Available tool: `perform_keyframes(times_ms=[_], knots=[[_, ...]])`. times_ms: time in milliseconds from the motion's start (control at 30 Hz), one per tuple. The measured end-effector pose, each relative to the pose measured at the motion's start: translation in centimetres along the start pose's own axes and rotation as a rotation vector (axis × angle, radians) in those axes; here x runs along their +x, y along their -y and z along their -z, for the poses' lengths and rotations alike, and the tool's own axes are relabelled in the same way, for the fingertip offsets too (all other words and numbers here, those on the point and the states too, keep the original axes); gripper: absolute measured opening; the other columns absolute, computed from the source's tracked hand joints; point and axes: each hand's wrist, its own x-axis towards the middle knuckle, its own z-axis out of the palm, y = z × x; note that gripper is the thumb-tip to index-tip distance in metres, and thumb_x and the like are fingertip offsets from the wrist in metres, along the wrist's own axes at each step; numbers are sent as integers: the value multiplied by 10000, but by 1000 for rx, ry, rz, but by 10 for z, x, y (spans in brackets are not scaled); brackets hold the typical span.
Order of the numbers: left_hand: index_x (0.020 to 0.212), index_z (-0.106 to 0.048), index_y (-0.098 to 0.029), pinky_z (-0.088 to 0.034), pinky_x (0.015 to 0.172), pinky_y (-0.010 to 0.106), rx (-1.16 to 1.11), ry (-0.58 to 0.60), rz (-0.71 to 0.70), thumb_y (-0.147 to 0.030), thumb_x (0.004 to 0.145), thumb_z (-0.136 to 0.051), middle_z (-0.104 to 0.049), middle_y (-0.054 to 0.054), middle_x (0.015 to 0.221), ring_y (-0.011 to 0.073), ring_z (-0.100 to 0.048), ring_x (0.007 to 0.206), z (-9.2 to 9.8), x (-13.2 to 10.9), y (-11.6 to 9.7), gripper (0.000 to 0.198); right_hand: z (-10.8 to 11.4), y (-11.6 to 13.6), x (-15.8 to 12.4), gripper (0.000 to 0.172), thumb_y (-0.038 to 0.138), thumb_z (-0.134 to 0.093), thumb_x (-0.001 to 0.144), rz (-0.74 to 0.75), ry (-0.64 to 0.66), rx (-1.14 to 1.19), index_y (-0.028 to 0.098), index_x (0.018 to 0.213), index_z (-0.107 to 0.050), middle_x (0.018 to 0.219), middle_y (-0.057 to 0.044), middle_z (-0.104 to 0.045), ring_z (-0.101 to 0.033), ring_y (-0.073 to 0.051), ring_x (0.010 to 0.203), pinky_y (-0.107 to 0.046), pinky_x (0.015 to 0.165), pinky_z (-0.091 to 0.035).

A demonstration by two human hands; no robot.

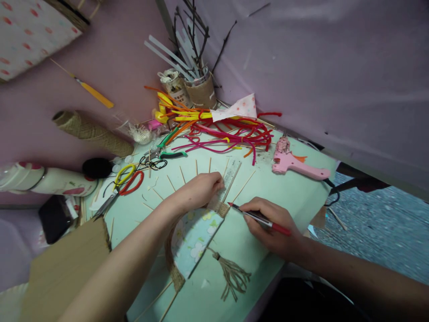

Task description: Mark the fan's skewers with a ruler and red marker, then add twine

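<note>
In the head view, my right hand (273,228) grips a red marker pen (261,218), its tip near the twine-wrapped end of a half-round fan-shaped piece (192,237). That piece has floral fabric, a brown twine border and thin wooden sticks (170,183) radiating outward. My left hand (204,190) has its fingers curled and presses a clear ruler (231,179) down at the upper end of the piece. Part of the ruler is hidden under that hand. A twine tassel (232,275) lies just below the fabric's straight edge.
Red-and-yellow-handled scissors (129,181), green pliers (167,150) and a twine cone (94,134) are on the left. Coloured pipe cleaners (231,136) pile at the back before a jar (201,91) of twigs and glue sticks. A pink glue gun (295,163) rests right; cardboard (70,268) lies front left.
</note>
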Motion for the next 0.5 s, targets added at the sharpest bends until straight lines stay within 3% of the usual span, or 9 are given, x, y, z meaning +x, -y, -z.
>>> perform_keyframes(times_ms=[333,500], knots=[[737,-496,-205,-332,532,240,-25,12,-9,-310,859,-388,-590,-4,638,136,-475,552,-3,1,6,194,1,5,3,130,191,-502,864,-11,-18,-2,212,953,-595,801,-27,-659,-630,-151,707,-258,654,-495],[738,-506,-202,-337,544,243,-5,11,-14,-329,870,-393,-598,0,643,138,-480,562,-1,1,4,215,5,4,13,131,186,-527,841,-87,-78,-18,210,935,-616,789,-20,-665,-631,-152,701,-258,662,-496]])
